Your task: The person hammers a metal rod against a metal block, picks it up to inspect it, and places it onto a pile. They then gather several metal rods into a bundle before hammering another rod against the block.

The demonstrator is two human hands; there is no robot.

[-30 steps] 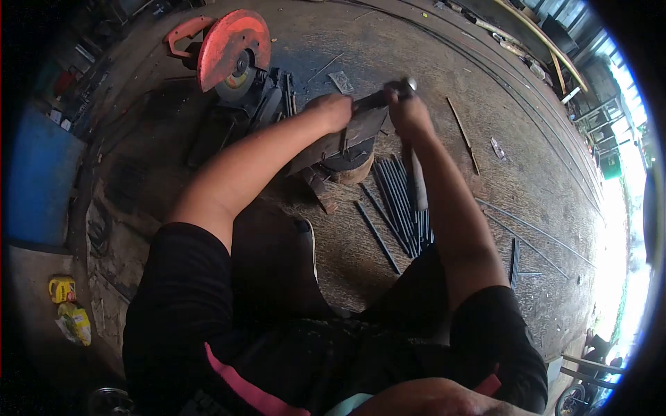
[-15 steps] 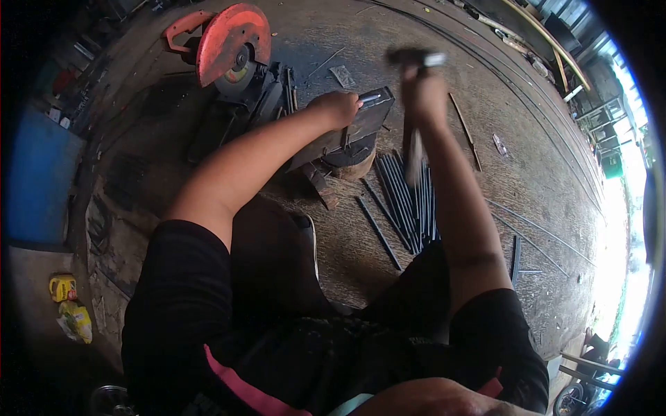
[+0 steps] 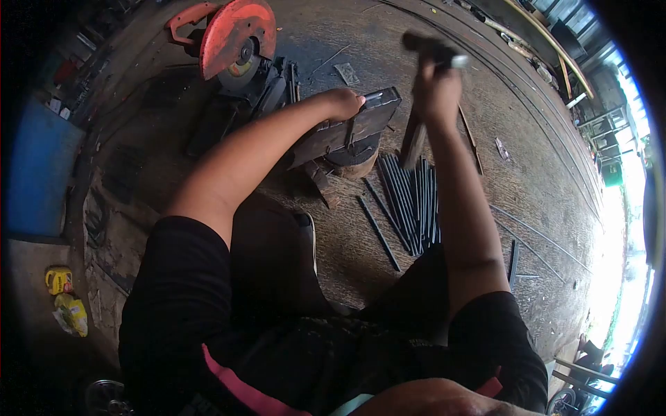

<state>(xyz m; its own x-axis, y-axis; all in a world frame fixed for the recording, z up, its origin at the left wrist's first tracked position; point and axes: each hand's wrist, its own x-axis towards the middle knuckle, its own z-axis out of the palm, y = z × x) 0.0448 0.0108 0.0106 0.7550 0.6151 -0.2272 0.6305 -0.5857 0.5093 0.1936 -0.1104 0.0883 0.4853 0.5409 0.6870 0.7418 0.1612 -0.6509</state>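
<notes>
Head view: right hand (image 3: 436, 90) grips blurred hammer (image 3: 431, 50) above flat steel bar (image 3: 347, 128)

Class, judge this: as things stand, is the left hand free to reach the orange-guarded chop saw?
Probably not: the left hand is pinning a small metal piece on the dark steel block, though the orange-guarded chop saw lies unobstructed nearby.

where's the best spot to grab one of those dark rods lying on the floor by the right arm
Grip a rod from the bundle of dark rods near its free end closest to the person, coming from above with fingers across its width. The rods lie flat and parallel on the floor, and their far ends sit close under the raised hammer.
</notes>
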